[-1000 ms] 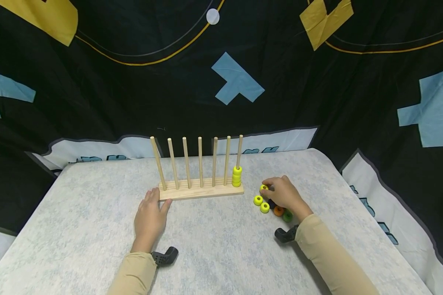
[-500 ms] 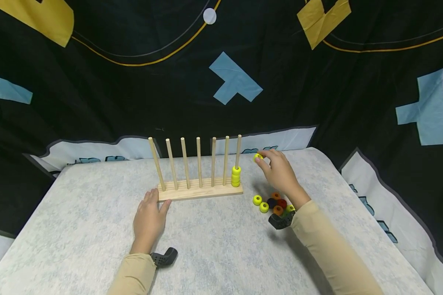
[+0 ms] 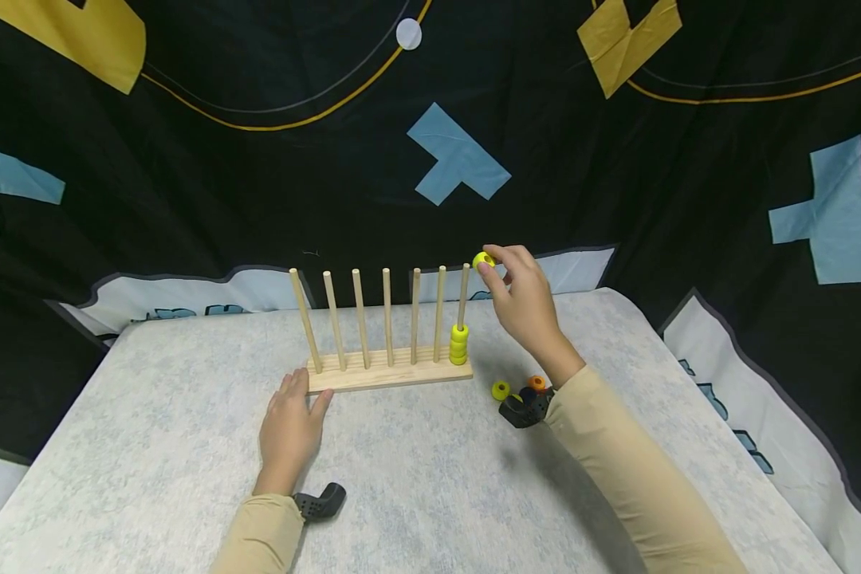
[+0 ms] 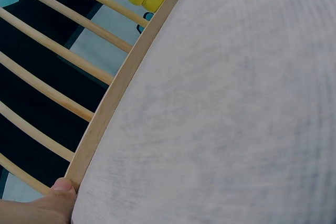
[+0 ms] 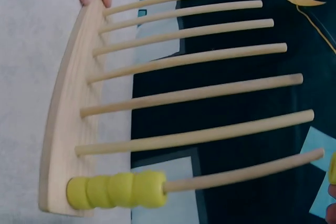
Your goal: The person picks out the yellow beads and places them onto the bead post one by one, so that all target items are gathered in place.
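Observation:
A wooden peg stand [image 3: 391,371] with several upright rods sits on the table. Several yellow beads [image 3: 458,344] are stacked on its rightmost rod, seen large in the right wrist view as yellow beads [image 5: 116,190] low on the rod. My left hand [image 3: 292,430] holds the stand's left end, thumb at the front edge and fingers along the end. Between thumb and fingertips, my right hand [image 3: 525,307] pinches a yellow bead [image 3: 483,260] just right of that rod's tip. Only a sliver of this bead [image 5: 332,169] shows at the right wrist view's edge.
Loose beads lie on the table right of the stand, among them a yellow bead [image 3: 501,390] and an orange bead [image 3: 536,383]; my right wrist's black camera [image 3: 525,410] and sleeve hide others. A dark curtain [image 3: 316,183] hangs behind the grey-white table [image 3: 402,478].
My right hand has lifted a yellow bead from the loose group and carried it up and left to the top of the rightmost rod. My left hand stays on the stand.

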`<control>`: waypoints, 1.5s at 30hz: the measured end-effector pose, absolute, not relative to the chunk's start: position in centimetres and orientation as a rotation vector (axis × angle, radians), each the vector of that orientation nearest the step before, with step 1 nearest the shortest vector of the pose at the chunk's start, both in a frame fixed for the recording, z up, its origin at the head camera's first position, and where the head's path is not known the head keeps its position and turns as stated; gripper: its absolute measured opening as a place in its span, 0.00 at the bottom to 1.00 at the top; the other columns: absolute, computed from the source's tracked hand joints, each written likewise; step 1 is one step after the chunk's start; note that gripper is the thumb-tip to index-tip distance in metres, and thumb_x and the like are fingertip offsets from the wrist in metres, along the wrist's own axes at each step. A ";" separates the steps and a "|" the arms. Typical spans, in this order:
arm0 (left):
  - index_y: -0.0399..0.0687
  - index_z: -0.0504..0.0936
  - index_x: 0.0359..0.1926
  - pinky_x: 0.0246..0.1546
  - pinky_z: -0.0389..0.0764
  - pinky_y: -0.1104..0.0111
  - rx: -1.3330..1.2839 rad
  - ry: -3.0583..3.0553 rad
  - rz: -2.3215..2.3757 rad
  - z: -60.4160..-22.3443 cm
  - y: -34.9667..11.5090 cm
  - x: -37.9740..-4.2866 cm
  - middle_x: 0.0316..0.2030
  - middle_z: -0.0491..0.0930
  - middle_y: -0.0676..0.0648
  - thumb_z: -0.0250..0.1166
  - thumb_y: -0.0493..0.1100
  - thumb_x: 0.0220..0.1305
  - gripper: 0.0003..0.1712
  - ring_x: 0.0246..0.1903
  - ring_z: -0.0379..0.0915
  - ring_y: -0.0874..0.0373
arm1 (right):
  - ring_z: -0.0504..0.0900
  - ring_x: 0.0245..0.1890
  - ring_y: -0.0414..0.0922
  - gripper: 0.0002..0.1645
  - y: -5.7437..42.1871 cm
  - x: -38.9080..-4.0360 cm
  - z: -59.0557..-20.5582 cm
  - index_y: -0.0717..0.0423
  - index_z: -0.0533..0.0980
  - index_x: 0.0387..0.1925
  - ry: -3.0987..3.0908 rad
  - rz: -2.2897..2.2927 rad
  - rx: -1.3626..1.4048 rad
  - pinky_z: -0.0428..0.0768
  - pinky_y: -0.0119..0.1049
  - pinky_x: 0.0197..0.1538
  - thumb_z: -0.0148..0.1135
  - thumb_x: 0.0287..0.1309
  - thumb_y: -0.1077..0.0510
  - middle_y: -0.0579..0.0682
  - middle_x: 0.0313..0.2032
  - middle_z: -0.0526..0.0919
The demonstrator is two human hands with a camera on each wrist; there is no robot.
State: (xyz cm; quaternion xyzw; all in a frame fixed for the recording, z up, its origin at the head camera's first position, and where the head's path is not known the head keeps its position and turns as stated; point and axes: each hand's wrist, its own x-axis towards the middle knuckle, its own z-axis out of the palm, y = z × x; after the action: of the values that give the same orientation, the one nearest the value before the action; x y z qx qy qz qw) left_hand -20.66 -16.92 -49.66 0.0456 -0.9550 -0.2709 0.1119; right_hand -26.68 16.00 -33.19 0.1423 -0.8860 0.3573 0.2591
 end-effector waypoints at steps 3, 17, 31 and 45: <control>0.32 0.58 0.73 0.76 0.50 0.46 0.134 -2.804 -0.798 -49.7 -16.9 -20.7 0.72 0.59 0.31 0.58 0.53 0.73 0.40 0.75 0.50 0.37 | 0.75 0.40 0.46 0.25 15.6 -26.8 -32.9 0.54 0.74 0.64 -2.390 0.964 0.407 0.76 0.35 0.36 0.55 0.72 0.48 0.53 0.56 0.77; 0.32 0.59 0.73 0.77 0.50 0.46 0.142 -2.799 -0.802 -49.6 -16.7 -20.6 0.72 0.60 0.31 0.58 0.53 0.73 0.40 0.75 0.50 0.37 | 0.77 0.39 0.44 0.26 14.7 -27.0 -32.8 0.51 0.73 0.66 -2.441 0.958 0.404 0.77 0.34 0.31 0.60 0.69 0.49 0.50 0.59 0.79; 0.31 0.59 0.73 0.76 0.51 0.45 0.139 -2.792 -0.796 -49.6 -16.7 -20.6 0.72 0.60 0.30 0.59 0.53 0.72 0.40 0.75 0.51 0.37 | 0.75 0.34 0.43 0.24 14.7 -27.0 -33.0 0.52 0.77 0.62 -2.487 0.944 0.402 0.74 0.33 0.28 0.62 0.68 0.49 0.49 0.55 0.82; 0.31 0.58 0.73 0.77 0.50 0.46 0.130 -2.807 -0.790 -49.6 -16.8 -20.6 0.72 0.60 0.31 0.58 0.53 0.73 0.40 0.75 0.50 0.38 | 0.74 0.32 0.43 0.24 14.8 -27.3 -33.1 0.49 0.77 0.62 -2.537 0.914 0.384 0.73 0.33 0.27 0.62 0.68 0.47 0.48 0.57 0.81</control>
State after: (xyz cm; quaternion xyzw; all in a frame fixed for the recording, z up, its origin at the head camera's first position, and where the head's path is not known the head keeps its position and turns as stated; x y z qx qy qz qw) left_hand -20.62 -16.80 -49.57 0.0443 -0.9557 -0.2689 0.1111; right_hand -27.28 14.79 -33.13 0.1380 -0.9112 0.3281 0.2073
